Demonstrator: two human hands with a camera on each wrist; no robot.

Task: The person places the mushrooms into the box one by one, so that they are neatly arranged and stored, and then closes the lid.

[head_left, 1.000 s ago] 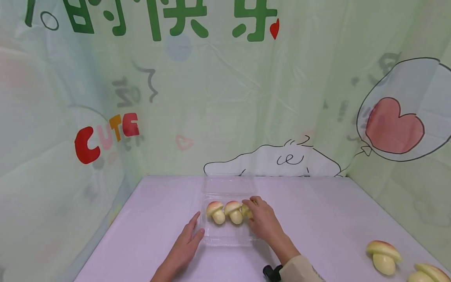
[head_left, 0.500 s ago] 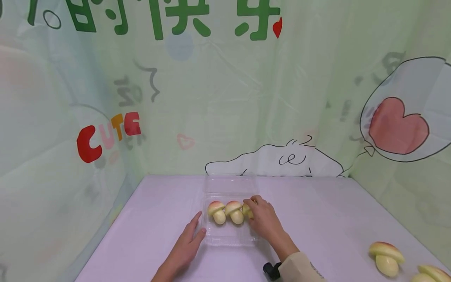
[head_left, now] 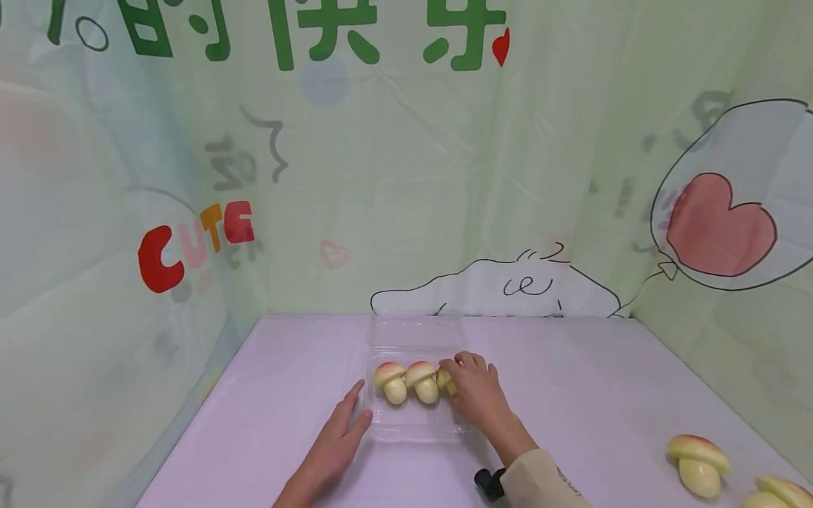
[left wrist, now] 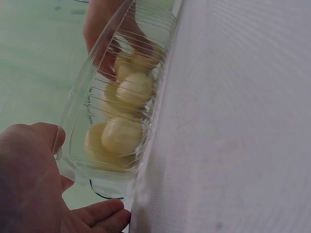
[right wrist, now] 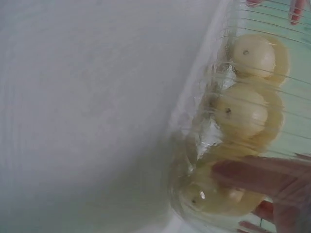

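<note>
A clear plastic clamshell tray [head_left: 413, 427] lies open on the lilac table, its lid [head_left: 413, 330] tipped back. Inside, three mushroom-shaped toys stand in a row: the left one [head_left: 390, 382], the middle one [head_left: 422, 381] and the right one [head_left: 445, 381]. My right hand [head_left: 456, 370] reaches into the tray and its curled fingers hold the right mushroom [right wrist: 209, 196], one finger [right wrist: 257, 177] lying across it. My left hand [head_left: 348, 422] lies flat on the table, fingers straight, thumb against the tray's left wall [left wrist: 73, 121]. The other two mushrooms [left wrist: 121, 136] show through that wall.
Two more mushroom toys [head_left: 697, 462] [head_left: 776, 492] lie on the table at the far right near the front edge. A green printed curtain [head_left: 406, 176] closes off the back and both sides. A black wrist strap [head_left: 488, 484] sits at my right sleeve.
</note>
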